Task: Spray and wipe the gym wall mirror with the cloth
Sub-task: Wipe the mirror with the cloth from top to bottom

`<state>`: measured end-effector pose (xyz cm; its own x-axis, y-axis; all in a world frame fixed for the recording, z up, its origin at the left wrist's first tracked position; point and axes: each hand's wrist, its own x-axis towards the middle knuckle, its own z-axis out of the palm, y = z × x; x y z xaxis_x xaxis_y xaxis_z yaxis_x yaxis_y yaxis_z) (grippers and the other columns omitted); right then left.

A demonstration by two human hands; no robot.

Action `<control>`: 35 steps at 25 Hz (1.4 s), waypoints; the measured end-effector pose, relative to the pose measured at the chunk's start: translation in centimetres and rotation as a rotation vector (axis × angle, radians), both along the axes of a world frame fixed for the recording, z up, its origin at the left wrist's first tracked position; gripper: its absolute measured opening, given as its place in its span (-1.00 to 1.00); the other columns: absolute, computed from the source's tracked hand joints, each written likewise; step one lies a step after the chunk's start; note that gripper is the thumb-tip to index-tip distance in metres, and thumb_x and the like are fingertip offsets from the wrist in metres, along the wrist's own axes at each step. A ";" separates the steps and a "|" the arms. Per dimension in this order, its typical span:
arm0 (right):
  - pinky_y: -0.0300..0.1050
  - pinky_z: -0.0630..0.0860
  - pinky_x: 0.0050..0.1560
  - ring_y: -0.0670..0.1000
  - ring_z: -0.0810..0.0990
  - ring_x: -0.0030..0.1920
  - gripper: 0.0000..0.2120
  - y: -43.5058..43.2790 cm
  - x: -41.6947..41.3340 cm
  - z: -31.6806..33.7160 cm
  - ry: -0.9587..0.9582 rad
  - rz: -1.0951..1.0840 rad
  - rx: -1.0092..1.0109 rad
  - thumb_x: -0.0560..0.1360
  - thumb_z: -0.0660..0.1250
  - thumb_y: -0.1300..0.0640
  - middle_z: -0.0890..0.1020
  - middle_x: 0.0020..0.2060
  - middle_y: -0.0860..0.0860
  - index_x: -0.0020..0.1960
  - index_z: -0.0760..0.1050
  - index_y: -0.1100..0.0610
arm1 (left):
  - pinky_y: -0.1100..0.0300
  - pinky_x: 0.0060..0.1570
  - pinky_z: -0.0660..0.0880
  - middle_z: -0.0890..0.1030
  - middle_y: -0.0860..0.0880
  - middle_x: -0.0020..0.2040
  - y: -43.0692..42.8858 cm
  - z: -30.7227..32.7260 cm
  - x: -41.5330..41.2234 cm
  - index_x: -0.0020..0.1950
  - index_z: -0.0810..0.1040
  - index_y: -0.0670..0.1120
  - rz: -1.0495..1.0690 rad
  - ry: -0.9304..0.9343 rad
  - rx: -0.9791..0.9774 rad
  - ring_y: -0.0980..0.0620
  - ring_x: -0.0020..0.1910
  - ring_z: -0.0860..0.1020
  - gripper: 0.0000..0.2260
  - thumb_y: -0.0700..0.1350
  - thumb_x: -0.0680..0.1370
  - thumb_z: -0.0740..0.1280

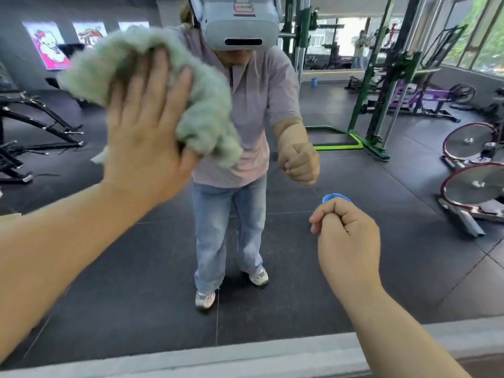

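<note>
The wall mirror fills the view and reflects me and the gym. My left hand lies flat with straight fingers, pressing a bunched pale green cloth against the glass at upper left. My right hand is curled in a fist low on the right, gripping a spray bottle of which only the blue top shows above the knuckles. The rest of the bottle is hidden by the hand.
A grey ledge runs along the mirror's bottom edge. Reflected in the glass are a green weight rack, spin bikes at right and black machines at left, on a dark rubber floor.
</note>
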<state>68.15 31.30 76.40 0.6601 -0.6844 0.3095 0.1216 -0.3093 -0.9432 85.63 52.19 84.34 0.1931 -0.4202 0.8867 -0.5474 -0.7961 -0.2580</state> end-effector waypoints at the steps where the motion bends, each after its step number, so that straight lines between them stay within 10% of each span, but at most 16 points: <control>1: -0.29 0.25 -0.48 -0.11 0.34 -0.50 -0.68 -0.2 0.2 -0.2 -0.009 0.026 0.006 0.41 0.12 0.44 0.50 -0.50 -0.06 -0.38 0.48 0.14 | 0.06 0.47 -0.14 0.22 -0.27 0.51 -2.6 -0.1 -0.4 0.57 0.10 -0.11 0.008 -0.047 -0.067 -0.20 0.46 0.15 -0.39 0.17 0.61 0.07; 7: -0.34 0.23 -0.50 -0.13 0.32 -0.52 -0.67 -1.6 0.4 -2.6 0.029 0.008 0.037 0.43 0.13 0.46 0.50 -0.49 -0.05 -0.37 0.48 0.16 | -0.11 0.28 0.24 0.43 -0.11 0.42 -5.9 -12.5 -2.9 0.55 0.14 0.01 -0.099 -0.084 0.654 -0.18 0.35 0.31 -0.38 0.08 0.51 0.23; 14: -0.34 0.22 -0.48 -0.15 0.30 -0.51 -0.67 0.8 3.6 -3.4 -0.092 0.018 -0.001 0.41 0.14 0.45 0.46 -0.51 -0.01 -0.41 0.45 0.13 | -0.04 0.29 0.24 0.32 -0.09 0.48 -5.2 -5.6 -1.3 0.48 0.32 -0.04 -0.163 -0.091 0.091 -0.16 0.29 0.37 -0.51 0.07 0.57 0.15; 20: -0.26 0.21 -0.48 -0.13 0.29 -0.48 -0.75 1.3 6.0 -10.3 -0.266 -0.062 -0.069 0.37 0.14 0.32 0.41 -0.54 -0.07 -0.43 0.43 0.11 | -0.08 0.24 0.25 0.48 -0.17 0.37 -3.5 -16.3 -1.3 0.48 0.29 0.00 -0.190 -0.116 0.414 -0.19 0.30 0.36 -0.47 0.10 0.53 0.18; 27: -0.36 0.35 -0.37 -0.21 0.46 -0.39 -0.71 2.0 8.0 -11.1 -0.588 -0.052 -0.293 0.32 0.09 0.33 0.51 -0.49 -0.16 -0.43 0.42 0.03 | -0.03 0.45 0.00 0.19 -0.15 0.55 -4.1 -14.4 0.7 0.54 0.21 -0.08 -0.091 -0.232 -0.038 -0.15 0.53 0.15 -0.41 0.06 0.52 0.10; 35: -0.32 0.29 -0.42 -0.17 0.42 -0.45 -0.76 0.6 6.6 -19.8 -0.604 -0.206 -0.468 0.33 0.10 0.33 0.51 -0.53 -0.15 -0.41 0.44 0.11 | -0.07 0.21 0.35 0.55 -0.31 0.23 -4.6 -24.7 0.3 0.41 0.41 -0.21 -0.054 -0.315 0.252 -0.29 0.18 0.54 -0.49 0.01 0.52 0.15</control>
<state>74.70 31.89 56.63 0.1599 -0.4847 0.8600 0.4680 -0.7298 -0.4983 85.93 47.57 59.65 -0.0995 -0.6342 0.7668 -0.4499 -0.6587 -0.6032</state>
